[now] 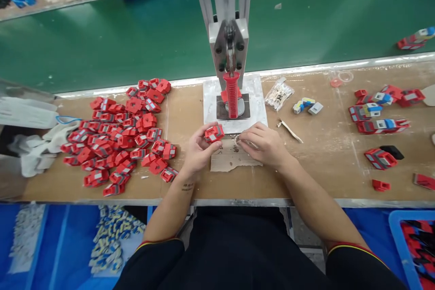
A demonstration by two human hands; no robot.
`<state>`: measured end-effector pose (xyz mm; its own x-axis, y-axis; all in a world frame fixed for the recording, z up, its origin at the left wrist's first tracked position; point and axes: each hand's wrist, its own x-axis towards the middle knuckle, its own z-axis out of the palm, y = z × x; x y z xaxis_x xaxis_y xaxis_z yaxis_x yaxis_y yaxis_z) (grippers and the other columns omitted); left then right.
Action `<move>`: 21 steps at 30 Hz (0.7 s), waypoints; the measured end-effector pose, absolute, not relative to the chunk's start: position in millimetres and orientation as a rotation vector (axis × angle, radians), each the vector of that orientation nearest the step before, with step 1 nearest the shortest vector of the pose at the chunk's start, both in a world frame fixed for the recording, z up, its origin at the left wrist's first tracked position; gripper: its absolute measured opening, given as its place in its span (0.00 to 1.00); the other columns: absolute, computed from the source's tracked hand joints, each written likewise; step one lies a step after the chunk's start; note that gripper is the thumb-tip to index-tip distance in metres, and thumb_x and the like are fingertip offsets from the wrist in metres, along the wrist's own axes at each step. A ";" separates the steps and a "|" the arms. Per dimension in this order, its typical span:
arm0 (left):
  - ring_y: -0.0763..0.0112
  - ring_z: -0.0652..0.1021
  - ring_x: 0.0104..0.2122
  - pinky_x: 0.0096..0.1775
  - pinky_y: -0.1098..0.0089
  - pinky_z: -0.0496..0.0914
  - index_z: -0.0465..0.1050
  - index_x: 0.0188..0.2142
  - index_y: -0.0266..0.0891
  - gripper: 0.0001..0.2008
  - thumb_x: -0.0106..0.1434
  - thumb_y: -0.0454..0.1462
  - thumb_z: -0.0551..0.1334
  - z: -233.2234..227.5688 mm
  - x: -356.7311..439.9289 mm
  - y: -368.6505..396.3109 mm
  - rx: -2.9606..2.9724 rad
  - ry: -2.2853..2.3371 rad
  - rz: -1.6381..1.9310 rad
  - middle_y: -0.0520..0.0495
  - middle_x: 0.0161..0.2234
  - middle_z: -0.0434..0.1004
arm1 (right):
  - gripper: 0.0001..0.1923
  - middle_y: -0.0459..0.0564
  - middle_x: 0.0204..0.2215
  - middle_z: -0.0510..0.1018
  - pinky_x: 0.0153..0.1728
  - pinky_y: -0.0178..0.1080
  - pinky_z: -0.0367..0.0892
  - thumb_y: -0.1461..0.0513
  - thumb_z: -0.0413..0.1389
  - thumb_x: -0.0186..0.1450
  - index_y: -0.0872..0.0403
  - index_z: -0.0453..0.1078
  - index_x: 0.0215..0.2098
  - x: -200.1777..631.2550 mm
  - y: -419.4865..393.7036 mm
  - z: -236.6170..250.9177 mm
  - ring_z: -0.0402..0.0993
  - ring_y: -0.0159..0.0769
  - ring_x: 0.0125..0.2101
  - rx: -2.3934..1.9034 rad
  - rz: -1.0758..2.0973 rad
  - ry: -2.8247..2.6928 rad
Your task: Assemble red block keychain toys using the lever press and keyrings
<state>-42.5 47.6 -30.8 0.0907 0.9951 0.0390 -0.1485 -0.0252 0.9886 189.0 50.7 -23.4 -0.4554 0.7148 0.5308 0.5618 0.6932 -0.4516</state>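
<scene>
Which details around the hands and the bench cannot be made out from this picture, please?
In the head view:
- Red-and-grey plastic part: its underside is hidden by the left hand.
- Right hand: what, if anything, its fingertips pinch is too small to tell.
- Lever press: its top is cut off by the upper edge.
- Red, white and blue toy assembly at upper right: blurred, and its end meets the right edge.

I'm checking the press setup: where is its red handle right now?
In the head view, the red handle is near the centre, over the metal base plate, just beyond the left hand and right hand.
</scene>
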 end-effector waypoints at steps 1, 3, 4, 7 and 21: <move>0.70 0.85 0.39 0.39 0.74 0.79 0.78 0.53 0.42 0.28 0.56 0.43 0.80 -31.8 -42.5 45.5 1.220 1.024 1.248 0.42 0.47 0.86 | 0.07 0.46 0.30 0.85 0.34 0.40 0.71 0.65 0.58 0.72 0.50 0.77 0.36 187.6 50.6 -23.4 0.75 0.37 0.32 -0.945 0.305 -2.169; 0.69 0.86 0.42 0.41 0.73 0.80 0.77 0.52 0.42 0.25 0.58 0.42 0.79 -32.9 -42.2 41.5 1.329 1.037 1.298 0.42 0.49 0.86 | 0.07 0.45 0.28 0.85 0.32 0.39 0.71 0.67 0.59 0.70 0.50 0.76 0.36 189.4 50.2 -21.1 0.76 0.36 0.31 -0.913 0.397 -2.121; 0.69 0.87 0.42 0.42 0.72 0.80 0.77 0.51 0.42 0.24 0.58 0.41 0.79 -33.1 -42.0 39.8 1.382 1.041 1.321 0.42 0.49 0.86 | 0.07 0.45 0.28 0.84 0.32 0.39 0.71 0.67 0.60 0.70 0.49 0.76 0.35 192.1 49.7 -18.6 0.76 0.36 0.31 -0.910 0.450 -2.076; 0.66 0.87 0.43 0.44 0.69 0.82 0.78 0.48 0.40 0.21 0.58 0.41 0.79 -32.7 -41.4 35.9 1.543 1.047 1.349 0.41 0.47 0.87 | 0.06 0.45 0.29 0.84 0.28 0.38 0.69 0.66 0.63 0.68 0.48 0.77 0.36 201.8 46.2 -6.0 0.77 0.34 0.28 -0.933 0.597 -1.818; 0.64 0.88 0.42 0.46 0.66 0.83 0.79 0.49 0.39 0.19 0.60 0.40 0.78 -20.3 -27.5 27.3 1.924 0.905 1.285 0.41 0.43 0.88 | 0.06 0.43 0.25 0.81 0.31 0.39 0.75 0.60 0.66 0.68 0.48 0.74 0.34 169.7 32.7 -0.2 0.80 0.34 0.28 -0.760 0.904 -1.356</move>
